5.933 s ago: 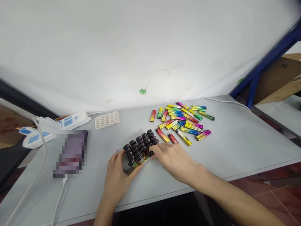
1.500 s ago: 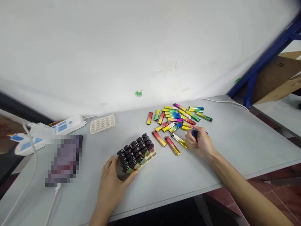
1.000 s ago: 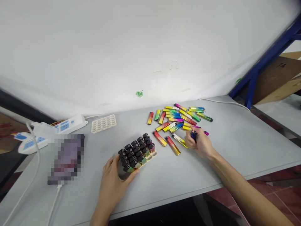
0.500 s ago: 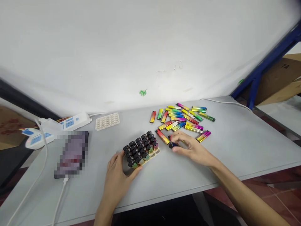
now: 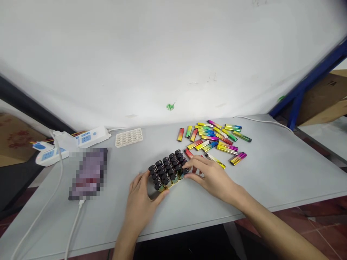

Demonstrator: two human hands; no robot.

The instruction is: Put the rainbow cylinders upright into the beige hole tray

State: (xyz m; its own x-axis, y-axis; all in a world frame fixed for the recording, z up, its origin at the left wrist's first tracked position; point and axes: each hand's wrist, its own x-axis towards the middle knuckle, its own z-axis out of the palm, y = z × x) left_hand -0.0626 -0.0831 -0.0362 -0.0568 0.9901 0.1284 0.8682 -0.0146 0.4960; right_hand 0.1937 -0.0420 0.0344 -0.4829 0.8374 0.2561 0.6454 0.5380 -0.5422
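Note:
Several lighters (image 5: 168, 166) with black tops stand upright in close rows in a cream holder tray (image 5: 175, 184). My left hand (image 5: 141, 204) is closed round the left end of this tray, its thumb at the near side and its fingers at the back left. At the right end, my right hand (image 5: 215, 177) pinches a lighter (image 5: 185, 171) upright over the front corner of the tray. Whether its base sits fully in a slot is hidden. Behind my right hand lie loose metallic lighters (image 5: 207, 137) in yellow, red, green, blue and purple.
A second cream tray (image 5: 129, 138) with slots lies near the wall. On the left are white power strips (image 5: 93, 135), a pixelated phone-like object (image 5: 90, 171) and a white cable (image 5: 74, 224). Cardboard boxes (image 5: 329, 90) stand beyond the blue frame (image 5: 296, 108) at right.
My right hand has moved left from the loose lighters to the tray, carrying a lighter that now stands upright. My left hand keeps its hold. The view has shifted slightly.

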